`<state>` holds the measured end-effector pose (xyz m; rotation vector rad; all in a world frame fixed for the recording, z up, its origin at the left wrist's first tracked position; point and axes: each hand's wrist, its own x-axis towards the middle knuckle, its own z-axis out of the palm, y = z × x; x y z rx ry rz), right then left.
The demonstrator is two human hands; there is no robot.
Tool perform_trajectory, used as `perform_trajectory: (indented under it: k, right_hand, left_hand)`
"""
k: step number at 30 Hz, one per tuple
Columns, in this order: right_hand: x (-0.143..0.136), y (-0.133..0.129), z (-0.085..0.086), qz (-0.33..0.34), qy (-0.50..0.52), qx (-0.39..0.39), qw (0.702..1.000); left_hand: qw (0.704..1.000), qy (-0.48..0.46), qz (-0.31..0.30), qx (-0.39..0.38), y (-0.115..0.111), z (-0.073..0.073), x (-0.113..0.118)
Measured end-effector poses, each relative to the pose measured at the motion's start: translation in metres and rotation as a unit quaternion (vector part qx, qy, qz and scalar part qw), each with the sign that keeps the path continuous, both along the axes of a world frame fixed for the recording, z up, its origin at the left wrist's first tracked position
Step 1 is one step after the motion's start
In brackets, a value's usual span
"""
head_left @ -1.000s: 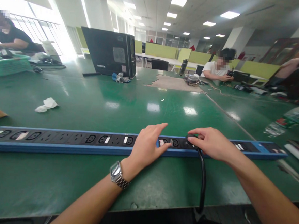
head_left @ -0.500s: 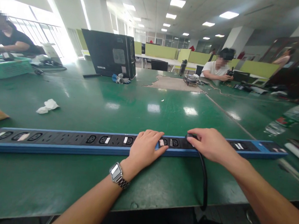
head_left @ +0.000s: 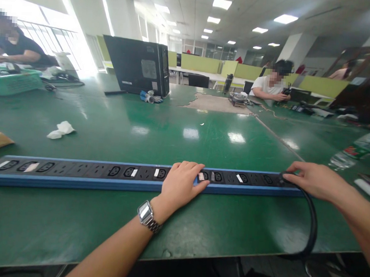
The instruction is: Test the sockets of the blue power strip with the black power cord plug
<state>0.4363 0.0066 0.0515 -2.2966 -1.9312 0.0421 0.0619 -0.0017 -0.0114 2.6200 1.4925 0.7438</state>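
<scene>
A long blue power strip with a black face and several sockets lies across the green table. My left hand, a metal watch on its wrist, is laid over the strip's middle, fingers curled toward the far edge and thumb over the sockets. Near the strip's right part, my right hand pinches a black power plug at the sockets; whether it is seated in one is hidden by the fingers. From the plug a thick black cable loops down past the table's front edge.
Beyond the strip stand a black computer case and gloves. Crumpled tissue and a green basket are at left, a plastic bottle at right. Two people sit across the table.
My right hand has moved right along the strip with the plug, uncovering sockets it hid before. The cable swings right too. My left hand stays in place on the strip.
</scene>
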Motion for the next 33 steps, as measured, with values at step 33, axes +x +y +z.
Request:
perform_trajectory:
  k: [33]
  right_hand:
    - [-0.161, -0.04, -0.005, 0.167, 0.394, 0.143, 0.892]
  left_hand:
    - [0.963, -0.191, 0.039, 0.188, -0.016, 0.018, -0.066]
